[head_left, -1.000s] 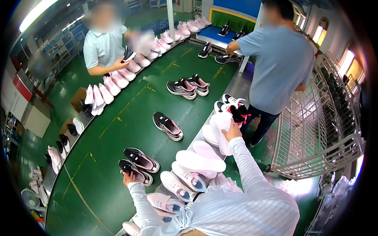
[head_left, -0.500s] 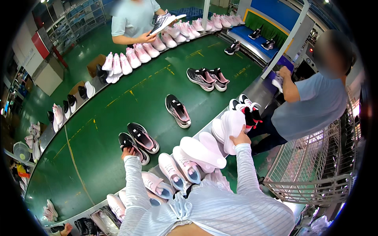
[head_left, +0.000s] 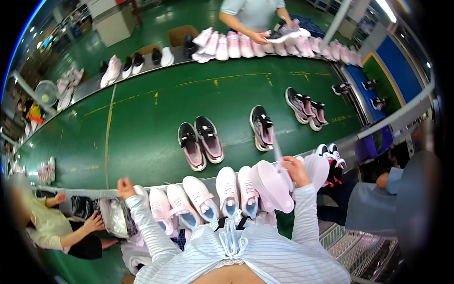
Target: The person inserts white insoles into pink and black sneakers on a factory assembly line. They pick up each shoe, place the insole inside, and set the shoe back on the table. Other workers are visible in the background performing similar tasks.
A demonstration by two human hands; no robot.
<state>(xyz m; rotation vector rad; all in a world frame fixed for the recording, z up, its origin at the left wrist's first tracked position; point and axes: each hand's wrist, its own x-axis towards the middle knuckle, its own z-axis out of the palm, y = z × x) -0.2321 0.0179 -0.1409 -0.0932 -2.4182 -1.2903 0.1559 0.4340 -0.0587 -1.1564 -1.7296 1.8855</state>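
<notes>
My left hand (head_left: 126, 186) is curled at the near edge of the green belt (head_left: 142, 118), touching the toe of a white and pink sneaker (head_left: 143, 195). My right hand (head_left: 296, 169) is closed on a thin pale strip (head_left: 278, 150) that rises over the belt. It rests beside an upturned pink sole (head_left: 272, 187). Between my hands, several white and pink sneakers (head_left: 227, 189) stand in a row along the edge. A black and pink pair (head_left: 199, 142) lies on the belt just beyond them.
Two more dark pairs (head_left: 262, 128) (head_left: 305, 105) lie on the belt. Across it, a person (head_left: 255, 12) handles a shoe over a row of pink sneakers (head_left: 227, 45). A person at left (head_left: 42, 222) touches a bag (head_left: 113, 217). Another person (head_left: 378, 201) bends at right, by a wire rack (head_left: 359, 246).
My view has swung left along the belt. My left hand has drawn back from the black pair to the belt's near edge. My right hand stays by the pink soles.
</notes>
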